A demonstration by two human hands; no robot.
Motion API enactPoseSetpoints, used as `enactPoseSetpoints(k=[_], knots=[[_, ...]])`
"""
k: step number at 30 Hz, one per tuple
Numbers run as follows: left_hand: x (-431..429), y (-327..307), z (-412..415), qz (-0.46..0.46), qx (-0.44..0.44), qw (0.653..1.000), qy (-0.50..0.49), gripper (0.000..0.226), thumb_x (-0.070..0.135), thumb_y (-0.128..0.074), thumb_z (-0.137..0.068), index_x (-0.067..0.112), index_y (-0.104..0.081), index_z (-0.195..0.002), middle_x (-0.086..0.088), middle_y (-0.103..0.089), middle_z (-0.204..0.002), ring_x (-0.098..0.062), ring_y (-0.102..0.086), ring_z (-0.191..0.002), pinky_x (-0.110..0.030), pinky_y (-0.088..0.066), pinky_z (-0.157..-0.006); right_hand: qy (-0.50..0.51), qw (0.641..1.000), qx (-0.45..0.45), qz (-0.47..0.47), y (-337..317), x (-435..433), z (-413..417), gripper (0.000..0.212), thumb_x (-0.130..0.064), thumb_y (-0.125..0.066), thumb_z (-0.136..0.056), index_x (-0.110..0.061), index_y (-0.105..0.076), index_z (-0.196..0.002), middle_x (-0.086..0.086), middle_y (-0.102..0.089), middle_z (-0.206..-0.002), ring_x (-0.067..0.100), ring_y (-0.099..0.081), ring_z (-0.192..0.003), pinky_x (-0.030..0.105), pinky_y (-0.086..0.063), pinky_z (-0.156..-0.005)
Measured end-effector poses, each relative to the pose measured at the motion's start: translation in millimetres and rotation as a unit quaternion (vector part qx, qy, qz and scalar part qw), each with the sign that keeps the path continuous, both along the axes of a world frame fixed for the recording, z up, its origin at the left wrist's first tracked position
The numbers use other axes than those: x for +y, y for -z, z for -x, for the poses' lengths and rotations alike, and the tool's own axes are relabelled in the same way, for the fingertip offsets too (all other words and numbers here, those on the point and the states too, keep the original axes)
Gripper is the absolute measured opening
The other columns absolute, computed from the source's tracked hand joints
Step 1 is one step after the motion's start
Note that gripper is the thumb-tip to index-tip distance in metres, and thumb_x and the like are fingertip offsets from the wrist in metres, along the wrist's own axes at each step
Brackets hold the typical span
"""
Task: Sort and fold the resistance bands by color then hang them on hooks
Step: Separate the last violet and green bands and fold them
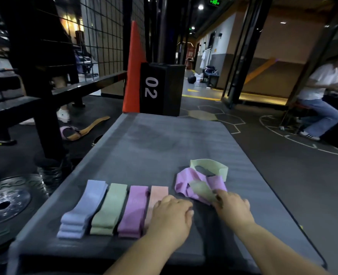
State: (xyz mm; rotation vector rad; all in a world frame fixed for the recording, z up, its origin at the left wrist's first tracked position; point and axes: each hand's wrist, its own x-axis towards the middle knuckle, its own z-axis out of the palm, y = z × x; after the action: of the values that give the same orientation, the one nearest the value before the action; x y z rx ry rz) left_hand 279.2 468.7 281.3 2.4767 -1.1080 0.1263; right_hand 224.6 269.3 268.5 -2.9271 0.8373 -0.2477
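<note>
Head view: the right hand (232, 207) pinches a loose green band (200, 189), seemingly to draw it free of the pink band (186, 180) tangled just beyond its fingertips. The left hand (171, 214) lies flat on the peach stack (158, 192), steadying it beside the pink stack (134, 209), green stack (110, 207) and lavender stack (84, 207) to its left.

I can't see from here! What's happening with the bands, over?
Left hand on peach stack. Right hand grips tangled pile. Nothing in the way.

Far mat (164, 139): bare, wide passage is offered.
Near left: blocked by folded stacks (112, 209).
Right side: crowded by tangled bands (199, 183).
</note>
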Motion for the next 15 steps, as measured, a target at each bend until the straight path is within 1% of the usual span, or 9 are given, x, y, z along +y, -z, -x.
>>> enactPoseSetpoints(k=[2,3,5,7,10,11,13,14,15], knots=[[-14.9,-2.7,6.5,0.001,0.025,1.0,0.013,0.033,0.039,-0.038,-0.097,0.03,-0.057,-0.122,0.005,-0.06,-0.115,-0.019,-0.044,-0.115,-0.033,-0.036,-0.093,-0.027,1.0,-0.009,-0.007,0.0,-4.3,9.3,0.013,-0.024,-0.045,-0.092,-0.03,-0.056,-0.095,-0.01,-0.055,-0.086,0.025,-0.055,-0.099,0.032,-0.031,-0.074],[-20.7,-2.0,8.2,0.009,0.034,0.999,0.015,0.033,0.039,-0.041,-0.096,0.029,-0.058,-0.122,0.005,-0.061,-0.116,-0.02,-0.045,-0.115,-0.033,-0.038,-0.093,-0.044,0.998,-0.016,-0.032,-0.7,-7.0,13.9,0.012,-0.023,-0.045,-0.09,-0.028,-0.052,-0.081,-0.01,-0.049,-0.077,0.025,-0.054,-0.091,0.032,-0.034,-0.071],[-32.3,0.2,10.4,0.009,0.049,0.999,0.016,0.033,0.04,-0.042,-0.096,0.029,-0.058,-0.122,0.006,-0.061,-0.118,-0.02,-0.046,-0.116,-0.032,-0.04,-0.094,-0.078,0.99,-0.02,-0.113,-2.4,-13.9,26.0,0.024,-0.03,-0.051,-0.091,-0.031,-0.046,-0.068,-0.01,-0.05,-0.075,0.021,-0.054,-0.08,0.03,-0.041,-0.067],[-42.5,1.5,12.3,0.007,0.062,0.998,0.013,0.033,0.039,-0.041,-0.096,0.028,-0.056,-0.124,0.007,-0.06,-0.122,-0.019,-0.045,-0.118,-0.032,-0.039,-0.096,-0.093,0.979,-0.008,-0.18,-5.9,-22.5,41.6,0.021,-0.035,-0.056,-0.09,-0.034,-0.053,-0.069,-0.01,-0.057,-0.082,0.012,-0.056,-0.077,0.022,-0.042,-0.064],[-55.5,2.2,15.8,0.007,0.066,0.998,0.011,0.032,0.037,-0.042,-0.097,0.024,-0.052,-0.125,0.008,-0.055,-0.129,-0.019,-0.041,-0.124,-0.031,-0.037,-0.1,-0.112,0.971,0.015,-0.209,-6.2,-41.8,66.6,0.013,-0.019,-0.057,-0.083,-0.024,-0.057,-0.072,-0.007,-0.057,-0.077,0.009,-0.055,-0.074,0.023,-0.043,-0.066],[-60.1,3.3,17.8,-0.002,0.066,0.998,0.009,0.035,0.036,-0.041,-0.098,0.024,-0.048,-0.129,0.008,-0.05,-0.136,-0.018,-0.036,-0.128,-0.03,-0.034,-0.103,-0.109,0.97,0.023,-0.215,-5.4,-49.9,75.2,0.018,-0.013,-0.056,-0.081,-0.024,-0.055,-0.067,-0.011,-0.054,-0.072,0.005,-0.051,-0.07,0.022,-0.04,-0.064],[-66.3,6.8,20.4,-0.02,0.066,0.998,0.003,0.044,0.037,-0.04,-0.098,0.024,-0.038,-0.14,0.007,-0.033,-0.151,-0.017,-0.024,-0.137,-0.027,-0.025,-0.11,-0.106,0.968,0.03,-0.226,-7.1,-62.3,88.8,0.033,-0.009,-0.056,-0.08,-0.033,-0.052,-0.057,-0.019,-0.052,-0.067,0.001,-0.048,-0.066,0.019,-0.038,-0.062],[-69.9,8.4,21.7,-0.027,0.069,0.997,0.0,0.048,0.038,-0.04,-0.098,0.025,-0.032,-0.144,0.007,-0.025,-0.155,-0.017,-0.019,-0.14,-0.028,-0.021,-0.113,-0.112,0.966,0.028,-0.229,-8.2,-68.6,94.9,0.031,-0.012,-0.057,-0.078,-0.034,-0.052,-0.056,-0.018,-0.051,-0.067,0.002,-0.049,-0.067,0.023,-0.041,-0.064],[-73.0,10.4,21.9,-0.033,0.075,0.997,-0.004,0.051,0.039,-0.039,-0.098,0.026,-0.027,-0.147,0.007,-0.019,-0.158,-0.018,-0.015,-0.142,-0.029,-0.019,-0.115,-0.115,0.966,0.022,-0.231,-11.2,-73.7,100.1,0.021,-0.017,-0.057,-0.073,-0.03,-0.052,-0.057,-0.014,-0.051,-0.068,0.005,-0.049,-0.067,0.03,-0.044,-0.067]])
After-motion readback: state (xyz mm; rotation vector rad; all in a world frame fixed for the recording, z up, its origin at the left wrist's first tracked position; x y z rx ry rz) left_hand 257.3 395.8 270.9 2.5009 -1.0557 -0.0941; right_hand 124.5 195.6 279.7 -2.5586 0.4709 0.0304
